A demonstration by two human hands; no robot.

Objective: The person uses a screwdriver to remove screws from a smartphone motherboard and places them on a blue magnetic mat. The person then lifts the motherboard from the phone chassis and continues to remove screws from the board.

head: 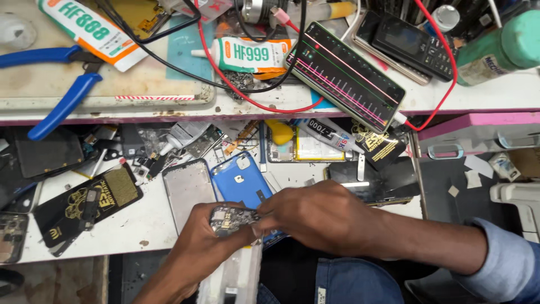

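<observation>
Both hands meet low over the cluttered table [140, 225]. The left hand [199, 242] cradles a small circuit board [230, 218], its grip pinching the board from beneath. The right hand [320, 217] comes in from the side, fingertips [260, 215] pressed together on the board's edge. Just behind the board lies a blue phone back cover [242, 180], with a bare silver phone frame [188, 191] beside it. Blue-handled pliers [62, 84] rest well apart on the upper shelf.

Phone repair workshop: cluttered bench [169, 104], glue tubes [247, 55], blue pliers [62, 84], loose phone shells [243, 180], wired tester [346, 76].
</observation>
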